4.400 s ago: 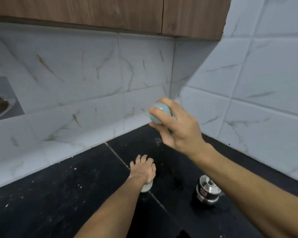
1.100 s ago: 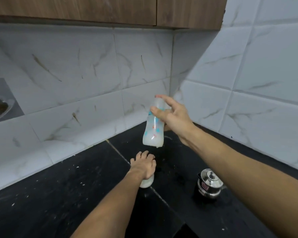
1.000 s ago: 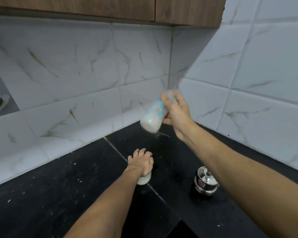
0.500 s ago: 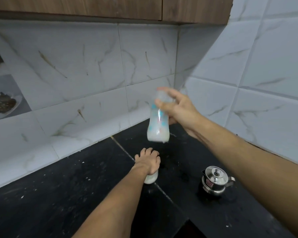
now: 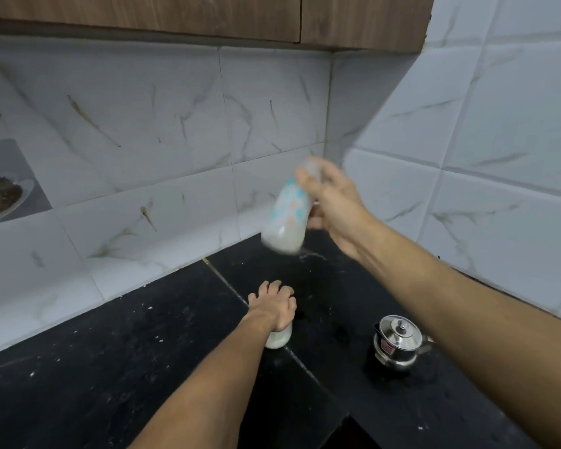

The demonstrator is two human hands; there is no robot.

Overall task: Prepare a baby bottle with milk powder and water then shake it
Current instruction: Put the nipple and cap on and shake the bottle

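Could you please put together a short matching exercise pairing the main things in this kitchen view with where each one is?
Things:
1. baby bottle
2. small white container
3. steel pot
4. wooden cabinet

Places:
A. standing alone on the black counter, lid on
B. on the wall, above the tiles
C. in the air, in the right hand
D. on the counter under the left hand

Pairs: 1-C, 2-D, 3-A, 4-B

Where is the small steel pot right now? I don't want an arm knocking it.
The steel pot stands lidded on the black counter, lower right in the head view, beside the right forearm and right of the left hand.
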